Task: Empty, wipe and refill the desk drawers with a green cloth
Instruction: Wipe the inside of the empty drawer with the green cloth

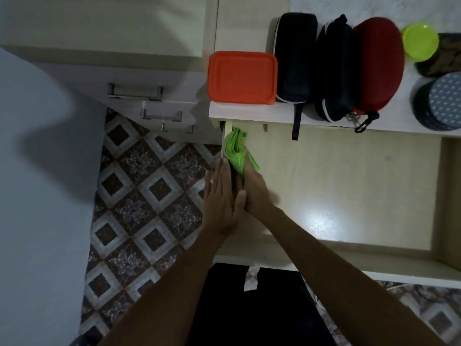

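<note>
Wiping the emptied drawer: green cloth pressed into the far left corner against the side wall by the right hand, fingers laid on the cloth, grip partly hidden. Left hand flat, fingers straight, bracing the wall's outside. Best dragged along the wall, then across the floor in overlapping strokes, before refilling from the surface.

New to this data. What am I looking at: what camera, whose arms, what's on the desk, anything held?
There is no robot here: one head-worn camera looks down at a person's bare arms. The open drawer looks emptied. The right hand presses a green cloth against the drawer's left inner wall; the left hand lies flat outside that wall. On the desk top sit an orange-lidded box, three zip cases, a green lid and a dotted tin.
</note>
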